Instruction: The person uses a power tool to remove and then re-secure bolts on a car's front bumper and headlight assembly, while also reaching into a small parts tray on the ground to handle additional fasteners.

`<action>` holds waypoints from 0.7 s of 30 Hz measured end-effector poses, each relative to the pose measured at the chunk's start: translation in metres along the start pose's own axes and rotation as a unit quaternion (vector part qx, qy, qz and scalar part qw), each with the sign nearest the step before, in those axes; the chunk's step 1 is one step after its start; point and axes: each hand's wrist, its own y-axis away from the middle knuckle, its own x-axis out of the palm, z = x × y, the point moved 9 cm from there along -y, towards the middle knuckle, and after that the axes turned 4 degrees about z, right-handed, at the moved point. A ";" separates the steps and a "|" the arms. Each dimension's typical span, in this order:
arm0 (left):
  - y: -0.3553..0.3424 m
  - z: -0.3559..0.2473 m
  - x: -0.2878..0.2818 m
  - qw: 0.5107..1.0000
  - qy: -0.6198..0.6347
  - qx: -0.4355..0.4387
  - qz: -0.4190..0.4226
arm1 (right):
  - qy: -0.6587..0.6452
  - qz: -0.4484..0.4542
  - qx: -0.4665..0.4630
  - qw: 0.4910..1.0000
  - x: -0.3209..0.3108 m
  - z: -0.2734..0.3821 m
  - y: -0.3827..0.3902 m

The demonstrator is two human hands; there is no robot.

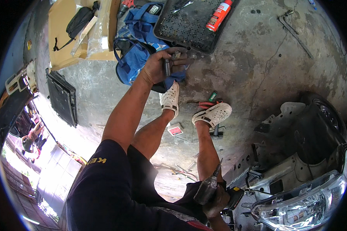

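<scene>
My left hand (158,67) is raised over the blue tool bag (133,36), holding a dark cylindrical socket (167,67), with a small metal piece at its fingers that I cannot make out clearly. Low at the right, my right hand (215,204) grips a dark power driver (206,188) with a long bit pointing up. Below my feet in white clogs (212,114) lie a small flat box (175,129) and a hammer (216,134). Red-handled pliers (204,104) and a small green item (213,96) sit beside the right clog.
A black tray (169,27) holds an orange-red spray can (219,15). Flattened cardboard (65,54), a wrench-like bar (298,38) and a dark radiator-like panel (61,98) lie on the concrete. A car's exposed front end, with headlight (297,204) and wheel (324,115), is at right. A person (31,140) is far left.
</scene>
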 end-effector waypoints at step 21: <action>-0.027 -0.030 -0.022 0.969 -0.135 0.083 -0.188 | 0.011 -0.010 -0.004 1.000 0.005 0.003 -0.001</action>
